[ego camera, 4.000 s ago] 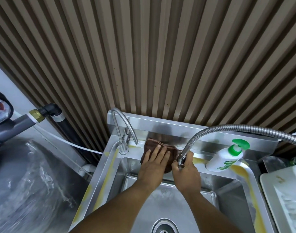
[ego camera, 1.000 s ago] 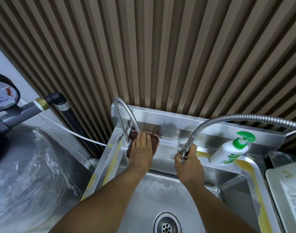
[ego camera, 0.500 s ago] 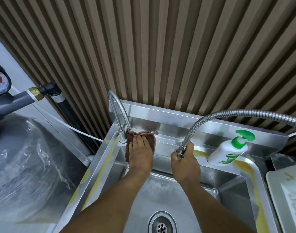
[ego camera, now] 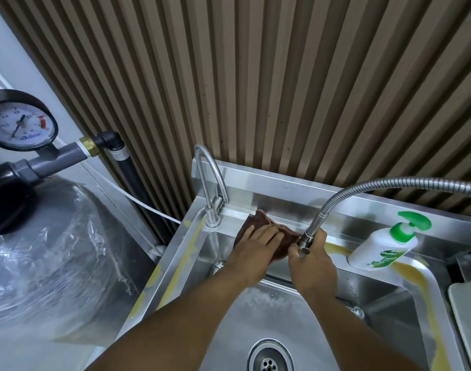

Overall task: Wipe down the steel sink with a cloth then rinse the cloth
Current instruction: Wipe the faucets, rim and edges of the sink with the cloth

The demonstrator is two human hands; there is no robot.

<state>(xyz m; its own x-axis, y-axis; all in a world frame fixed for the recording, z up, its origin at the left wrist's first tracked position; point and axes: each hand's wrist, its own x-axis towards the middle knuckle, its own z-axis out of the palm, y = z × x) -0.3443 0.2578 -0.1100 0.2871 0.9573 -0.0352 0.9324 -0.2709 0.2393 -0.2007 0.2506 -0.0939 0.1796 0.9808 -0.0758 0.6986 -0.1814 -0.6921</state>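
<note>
Head view: the dark brown folded cloth (ego camera: pixel 261 219) lies on the back ledge of the stainless steel sink (ego camera: pixel 277 191), between the curved steel gooseneck tap (ego camera: pixel 211 180) and the ribbed flexible metal hose (ego camera: pixel 389 182). The left hand (ego camera: pixel 255 246) lies flat on the cloth, fingers straight and close together, pressing it onto the ledge at the basin's back edge. Just beside it, the right hand (ego camera: pixel 313 263) is curled round the hose's nozzle end, which points down. The round perforated drain (ego camera: pixel 269 361) sits low in the basin between the forearms. Yellow streaks (ego camera: pixel 185 263) run along the sink's left and right rims. A white pump bottle with a green cap (ego camera: pixel 381 247) stands on the right back corner. Left of the sink stand a plastic-wrapped grey tank (ego camera: pixel 55 263) and a round white pressure gauge (ego camera: pixel 20 124); behind rises a brown slatted wall (ego camera: pixel 282 76)
</note>
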